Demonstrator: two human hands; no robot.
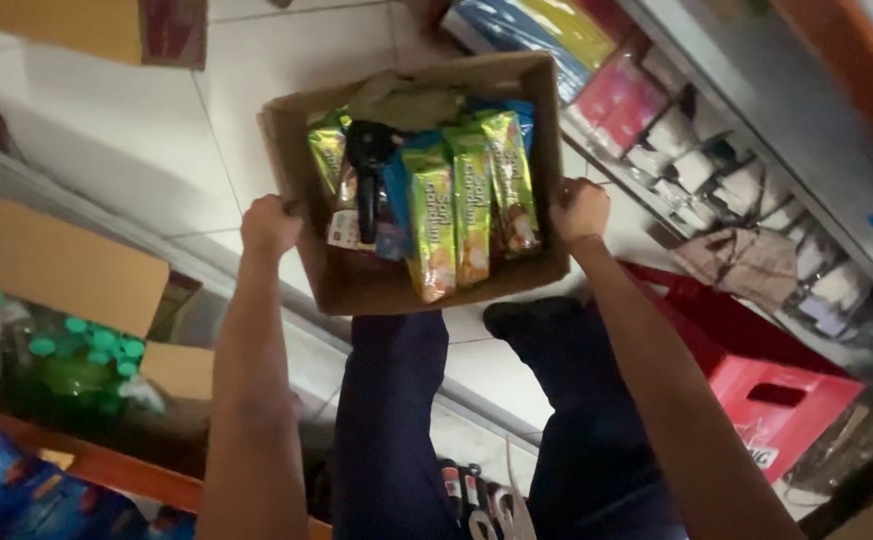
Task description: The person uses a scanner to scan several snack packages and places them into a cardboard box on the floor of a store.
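Gripping cardboard box (356,290) both sides: left hand (269,225) curled on left wall, right hand (578,210) clamped on right wall. Snack packs (471,200) inside, white tile floor (106,130) below, shop shelves (716,150) beside.

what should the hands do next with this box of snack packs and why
Probably lower the cardboard box to the tiled floor. The left hand and right hand grip opposite walls, holding it in the air above the legs, with green snack packs loose inside.

White floor tiles (126,130) left of the cardboard box (356,285) lie open; stocked shelves (716,170) crowd its right.
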